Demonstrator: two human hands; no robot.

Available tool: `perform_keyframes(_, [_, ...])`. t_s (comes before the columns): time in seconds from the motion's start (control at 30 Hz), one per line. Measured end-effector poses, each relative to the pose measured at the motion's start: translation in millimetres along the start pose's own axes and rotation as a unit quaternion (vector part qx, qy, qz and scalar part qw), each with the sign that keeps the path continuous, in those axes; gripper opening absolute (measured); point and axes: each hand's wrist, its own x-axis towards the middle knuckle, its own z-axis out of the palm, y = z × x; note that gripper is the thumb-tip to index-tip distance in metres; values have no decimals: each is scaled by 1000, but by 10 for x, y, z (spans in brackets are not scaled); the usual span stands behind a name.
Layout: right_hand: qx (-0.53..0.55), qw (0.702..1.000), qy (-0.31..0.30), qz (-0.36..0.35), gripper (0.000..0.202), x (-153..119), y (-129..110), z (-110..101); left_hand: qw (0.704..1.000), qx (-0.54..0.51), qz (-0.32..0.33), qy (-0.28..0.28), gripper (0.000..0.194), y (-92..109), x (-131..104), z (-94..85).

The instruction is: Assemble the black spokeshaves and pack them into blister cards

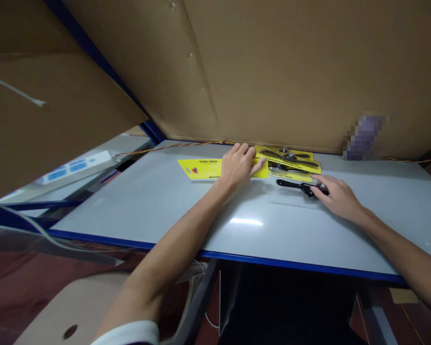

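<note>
My left hand (238,164) is closed on a yellow card (203,168) printed "SPOKE SHAVE", held just over the table's back part. To the right, my right hand (335,194) grips the right end of a black spoke shave (294,185), its left handle pointing left. Behind and between my hands lie several yellow cards (311,166) in an overlapping pile, with black tools (273,156) on them.
The grey table (129,201) has a blue front edge. A cardboard wall stands behind, with a twisted wire along its foot. At the left is a white power strip (77,166); a blurred purple object (366,136) stands back right. A chair (75,306) is below left.
</note>
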Motion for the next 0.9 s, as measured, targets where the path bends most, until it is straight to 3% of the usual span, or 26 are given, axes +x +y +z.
perform_keyframes(0.13, [28,997,-8,73,45,15,-23,62,999,-19,6,50,54,182,-25,-76])
perform_keyframes(0.2, [26,996,-11,80,42,25,-15,52,1000,-21,-10,5,50,256,-34,-77])
perform_keyframes(0.27, [27,996,-19,83,39,37,9,32,996,-20,-35,-74,44,284,-29,-62])
perform_keyframes(0.37, [26,995,-35,87,36,59,75,-5,985,-7,-67,-157,40,194,2,-26])
perform_keyframes(0.53, [-14,997,-31,62,36,105,240,-61,973,29,-103,-204,39,-170,6,92])
perform_keyframes(0.67, [-30,998,-11,49,37,125,330,-99,967,49,-130,-214,48,-318,-25,205])
perform_keyframes(0.77, [-20,999,-4,46,37,121,357,-122,969,53,-110,-215,53,-318,-17,206])
perform_keyframes(0.9, [-3,999,-9,46,35,108,359,-125,986,-1,-131,-106,61,-253,17,59])
